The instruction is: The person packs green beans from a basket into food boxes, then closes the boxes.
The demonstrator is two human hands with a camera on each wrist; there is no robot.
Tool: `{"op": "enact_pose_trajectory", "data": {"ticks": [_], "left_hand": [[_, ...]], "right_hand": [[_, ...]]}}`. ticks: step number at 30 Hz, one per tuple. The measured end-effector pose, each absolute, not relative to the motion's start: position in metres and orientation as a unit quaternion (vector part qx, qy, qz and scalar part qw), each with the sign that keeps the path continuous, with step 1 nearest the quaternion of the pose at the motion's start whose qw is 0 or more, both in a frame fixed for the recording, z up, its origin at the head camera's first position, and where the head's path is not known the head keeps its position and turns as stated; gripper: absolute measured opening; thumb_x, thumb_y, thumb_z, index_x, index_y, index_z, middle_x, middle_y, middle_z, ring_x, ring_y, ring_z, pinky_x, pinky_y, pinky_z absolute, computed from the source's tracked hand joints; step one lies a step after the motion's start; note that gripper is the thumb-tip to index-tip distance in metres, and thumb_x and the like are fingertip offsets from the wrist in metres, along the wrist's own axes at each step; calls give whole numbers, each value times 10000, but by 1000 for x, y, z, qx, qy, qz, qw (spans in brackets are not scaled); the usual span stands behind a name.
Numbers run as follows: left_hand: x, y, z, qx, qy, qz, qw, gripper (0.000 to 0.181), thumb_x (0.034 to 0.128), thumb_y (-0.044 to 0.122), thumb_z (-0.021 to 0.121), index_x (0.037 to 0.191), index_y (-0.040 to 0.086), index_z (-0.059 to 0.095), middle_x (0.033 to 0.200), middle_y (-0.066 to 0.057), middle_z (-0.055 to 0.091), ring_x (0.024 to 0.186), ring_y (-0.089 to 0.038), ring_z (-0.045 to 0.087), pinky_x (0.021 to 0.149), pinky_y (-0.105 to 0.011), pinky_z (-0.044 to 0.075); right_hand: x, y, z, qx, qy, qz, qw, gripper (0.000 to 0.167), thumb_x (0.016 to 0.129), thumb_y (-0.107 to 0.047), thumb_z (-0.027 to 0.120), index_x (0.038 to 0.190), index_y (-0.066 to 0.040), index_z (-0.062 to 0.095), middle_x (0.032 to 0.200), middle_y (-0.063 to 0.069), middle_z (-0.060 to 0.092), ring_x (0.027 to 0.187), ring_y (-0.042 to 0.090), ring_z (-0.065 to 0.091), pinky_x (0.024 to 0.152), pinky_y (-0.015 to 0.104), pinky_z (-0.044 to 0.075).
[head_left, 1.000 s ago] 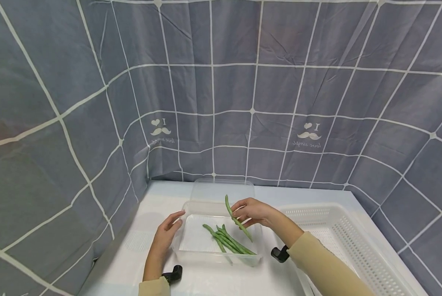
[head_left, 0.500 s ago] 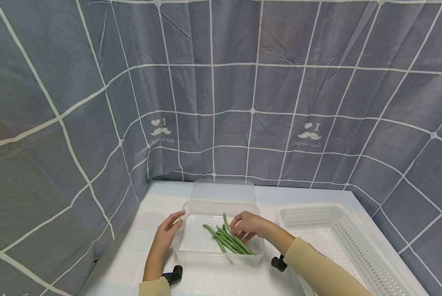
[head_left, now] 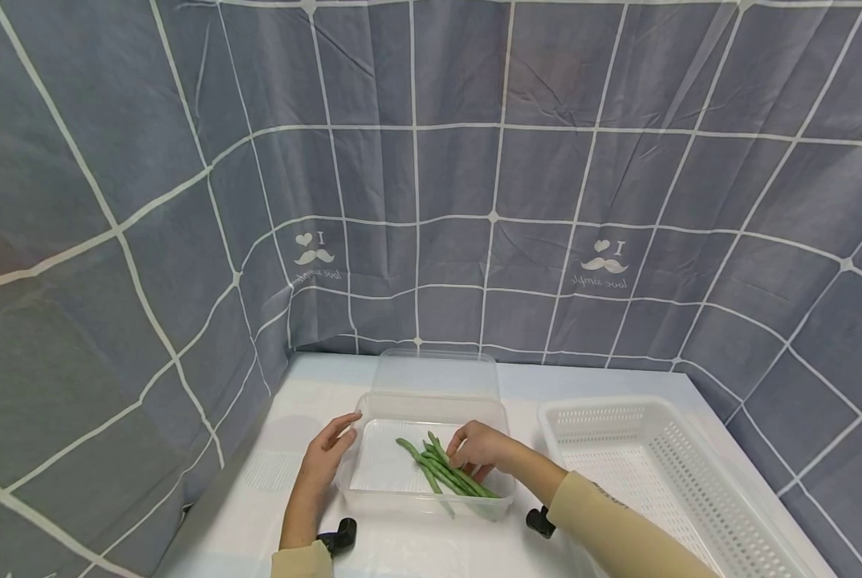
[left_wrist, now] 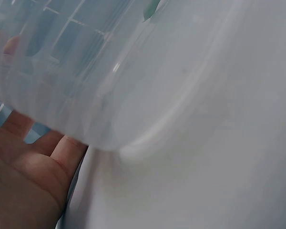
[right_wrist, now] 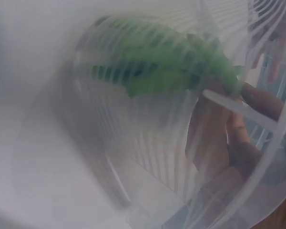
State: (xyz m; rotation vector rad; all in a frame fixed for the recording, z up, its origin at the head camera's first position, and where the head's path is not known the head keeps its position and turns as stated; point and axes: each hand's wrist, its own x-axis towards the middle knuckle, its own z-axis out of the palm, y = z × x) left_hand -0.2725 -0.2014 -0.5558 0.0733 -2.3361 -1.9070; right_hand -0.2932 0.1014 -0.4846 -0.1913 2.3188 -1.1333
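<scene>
Several green beans (head_left: pixel 445 467) lie in a loose bundle inside a clear plastic container (head_left: pixel 373 502). My right hand (head_left: pixel 483 446) reaches into the container's right half and pinches a green bean at the top of the bundle. Through the plastic, the right wrist view shows blurred beans (right_wrist: pixel 152 62) meeting the thumb and fingers. My left hand (head_left: pixel 326 451) rests at the container's left side, its fingertips at the rim. In the left wrist view, the fingers of that hand (left_wrist: pixel 43 167) pass behind the clear wall.
To the right stands a large white perforated basket (head_left: pixel 698 457), partly under the right sleeve (head_left: pixel 611 522). A clear lid (head_left: pixel 434 373) lies behind the container on the white table (head_left: pixel 416 550). A grey checked curtain (head_left: pixel 445 177) encloses the back and sides.
My right hand has come down into the container with a green bean and laid it along the bundle, fingers still on it. The left hand has stayed in place.
</scene>
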Motion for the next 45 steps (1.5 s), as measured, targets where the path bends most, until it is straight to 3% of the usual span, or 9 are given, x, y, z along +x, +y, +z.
{"op": "enact_pose_trajectory", "data": {"ticks": [7,13,21,36,45], "left_hand": [[-271,-199,-554,19,-771,-635,55,382,1070,216,635,1438,116,646,1597,-164,546,1519,-447,464,1232,-643,397],[-273,-200,-555,16,-777,-626,64,370,1072,200,628,1432,113,647,1588,-164,555,1496,-430,500,1218,-623,422],[-276,-203,-556,21,-778,-626,57,379,1079,206,615,1446,115,636,1603,-161,539,1533,-430,452,1242,-621,394],[-276,-203,-554,16,-782,-620,56,417,1084,184,604,1485,71,594,1614,-208,511,1532,-459,439,1237,-617,405],[-274,-201,-554,32,-778,-625,49,386,1079,191,612,1453,96,626,1612,-185,521,1545,-446,427,1244,-640,382]], "right_hand": [[-289,103,-484,-71,869,-415,261,82,892,21,760,963,-5,728,764,109,720,644,161,666,602,367,650],[-287,110,-470,-96,856,-438,258,119,916,5,726,1031,31,718,713,68,643,628,142,612,602,342,645],[-294,132,-430,-115,827,-490,251,224,949,-96,721,1149,6,713,962,139,726,834,248,733,709,359,672],[-289,236,-397,-59,821,-527,212,341,1034,-154,661,1301,55,624,1167,205,712,974,217,750,850,380,670],[-269,294,-414,-25,826,-525,206,351,1044,-146,638,1285,106,597,1054,120,727,909,169,737,811,345,664]]}}
